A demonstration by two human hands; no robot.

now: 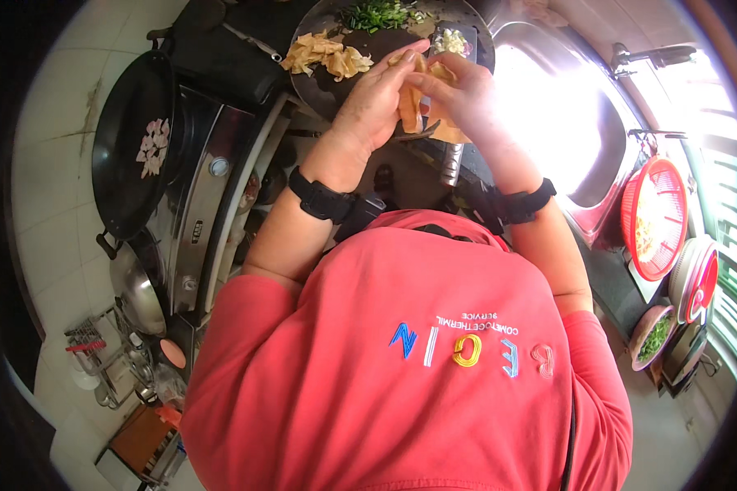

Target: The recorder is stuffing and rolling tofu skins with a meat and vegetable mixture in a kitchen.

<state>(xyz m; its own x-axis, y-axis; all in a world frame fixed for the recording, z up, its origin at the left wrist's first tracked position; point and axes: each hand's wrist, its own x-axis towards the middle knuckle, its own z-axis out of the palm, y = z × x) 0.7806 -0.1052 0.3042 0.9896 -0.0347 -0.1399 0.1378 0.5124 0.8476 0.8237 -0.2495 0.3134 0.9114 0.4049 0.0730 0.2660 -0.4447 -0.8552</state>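
Observation:
Above the near edge of a round dark cutting board (319,94), my left hand (374,96) and my right hand (467,92) are both closed on folded tan sheets that look like tofu skin (412,106). More crumpled tofu skin (326,56) is piled on the board's left side. Chopped green herbs (375,15) lie at its far side. Past my right hand, chopped pale garlic (452,41) sits on a cleaver's broad blade. The cleaver's metal handle (450,166) sticks out toward me below the right hand.
A black wok (123,135) with pale meat slices (153,147) stands on the stove (205,188) at left. To the right is a steel sink (602,147) in glare, then a red strainer basket (655,213) and a bowl of chopped greens (653,337).

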